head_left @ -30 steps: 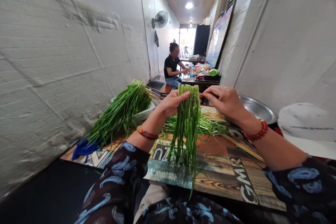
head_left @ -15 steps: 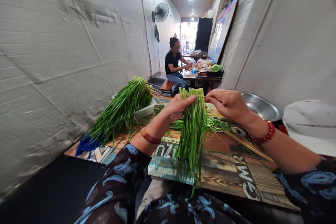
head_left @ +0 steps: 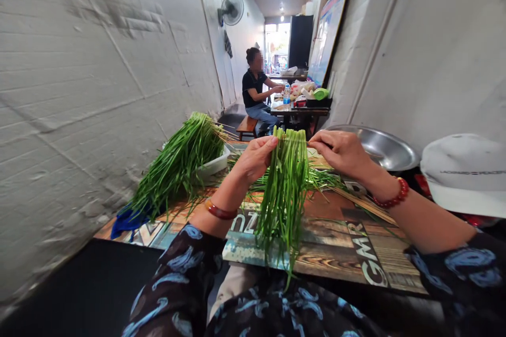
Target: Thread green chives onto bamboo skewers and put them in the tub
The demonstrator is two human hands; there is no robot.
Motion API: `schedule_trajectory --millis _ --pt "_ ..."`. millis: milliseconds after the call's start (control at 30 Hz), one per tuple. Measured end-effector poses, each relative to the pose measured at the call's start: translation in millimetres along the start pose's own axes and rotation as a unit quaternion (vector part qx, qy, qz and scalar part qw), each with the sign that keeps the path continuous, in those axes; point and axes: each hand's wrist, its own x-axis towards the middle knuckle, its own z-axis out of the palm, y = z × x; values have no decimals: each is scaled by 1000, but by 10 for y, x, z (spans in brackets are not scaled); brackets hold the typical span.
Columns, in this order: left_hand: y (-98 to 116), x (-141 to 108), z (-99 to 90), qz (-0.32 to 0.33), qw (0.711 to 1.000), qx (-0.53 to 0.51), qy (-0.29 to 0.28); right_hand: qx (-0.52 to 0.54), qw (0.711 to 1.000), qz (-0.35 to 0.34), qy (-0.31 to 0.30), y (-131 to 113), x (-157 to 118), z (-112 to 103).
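A row of green garlic chives hangs from a thin skewer over the table's near edge, stems up and leaves down. My left hand is closed on the left end of the row, thumb and fingers pinching near the stem tops. At the right end, my right hand pinches the thin skewer, most of which is hidden by stems and fingers. On the left, a pile of skewered chives fills a white tray. Loose chives lie on the table behind the hanging row.
Bare skewers lie on the wood-patterned table. A steel basin and a white cap are at the right. A blue cloth lies under the leaves at left. Another person sits at a farther table.
My left hand has slid to the left edge of the chives, and the stems now hang spread more evenly along the skewer. The view has shifted slightly.
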Motion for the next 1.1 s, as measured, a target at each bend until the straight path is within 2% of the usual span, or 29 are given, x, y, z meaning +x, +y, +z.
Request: schedule_trajectory --millis 400,700,933,1100 --pt "-111 49 -13 9 1000 24 -8 13 1000 3 3 -41 -12 33" --pt "-87 15 52 2 1000 29 -2 25 1000 -3 -18 -77 3 13" --pt "-64 40 75 -9 999 49 -6 -11 999 -9 -30 -126 18 -75" --pt "-32 0 96 2 999 29 -32 -52 998 -30 -34 -105 -39 -139"
